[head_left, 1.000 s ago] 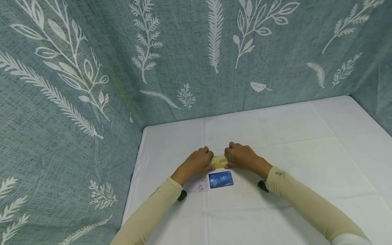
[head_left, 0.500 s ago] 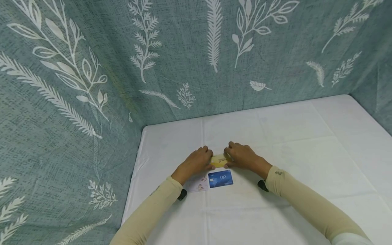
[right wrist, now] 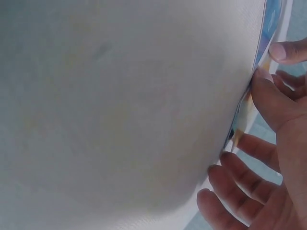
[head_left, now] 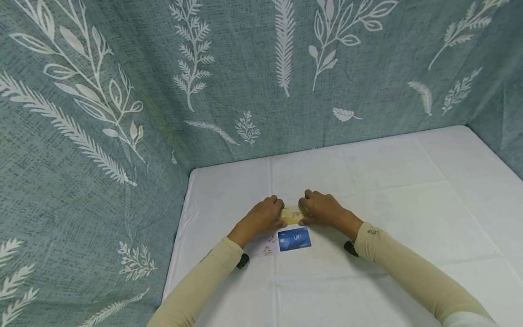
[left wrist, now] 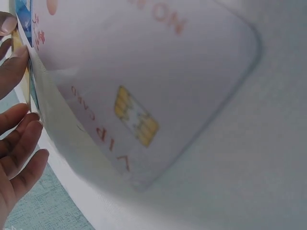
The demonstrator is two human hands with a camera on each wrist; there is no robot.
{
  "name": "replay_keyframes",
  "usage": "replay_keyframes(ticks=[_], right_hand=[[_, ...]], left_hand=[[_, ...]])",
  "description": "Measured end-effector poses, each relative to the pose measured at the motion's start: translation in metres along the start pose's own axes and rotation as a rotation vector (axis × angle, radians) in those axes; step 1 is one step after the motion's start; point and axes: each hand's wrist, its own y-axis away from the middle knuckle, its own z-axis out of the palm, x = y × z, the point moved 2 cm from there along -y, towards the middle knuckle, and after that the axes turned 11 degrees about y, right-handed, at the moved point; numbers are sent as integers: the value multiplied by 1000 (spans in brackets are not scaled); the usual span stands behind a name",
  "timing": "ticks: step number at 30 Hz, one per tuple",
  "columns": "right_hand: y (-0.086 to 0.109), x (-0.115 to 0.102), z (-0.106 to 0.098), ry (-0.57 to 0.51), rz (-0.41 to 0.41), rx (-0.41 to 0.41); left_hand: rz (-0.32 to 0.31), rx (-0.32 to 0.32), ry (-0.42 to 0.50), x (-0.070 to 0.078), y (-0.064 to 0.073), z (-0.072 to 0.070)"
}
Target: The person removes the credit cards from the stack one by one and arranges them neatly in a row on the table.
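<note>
In the head view, my left hand (head_left: 264, 215) and right hand (head_left: 323, 210) pinch a yellow card (head_left: 292, 215) at its left and right ends, thumbs on the near side and fingers on the far side. Just below lies a blue card marked VIP (head_left: 294, 239), flat on the table. To its left is a pale pink card with small red flowers (head_left: 264, 246), partly hidden by my left wrist. The left wrist view shows this pale card (left wrist: 96, 62) close up, with a gold chip. A teal edge shows by the yellow card there; whether it belongs to another card, I cannot tell.
A white cloth (head_left: 400, 195) with fold creases covers the table. Blue-green curtains (head_left: 245, 77) with white leaf prints hang behind and along the left side. A dark wrist camera (head_left: 350, 248) sits under the right wrist, and another dark one (head_left: 243, 260) under the left.
</note>
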Motion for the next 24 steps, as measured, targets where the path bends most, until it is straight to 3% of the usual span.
replay_keyframes(ticks=[10, 18, 24], right_hand=[[2, -1, 2, 17, 8, 10], [3, -2, -1, 15, 7, 15], [3, -3, -3, -2, 10, 27]], left_hand=[[16, 25, 37, 1, 3, -1], [55, 52, 3, 0, 3, 0], [55, 38, -19, 1, 4, 1]])
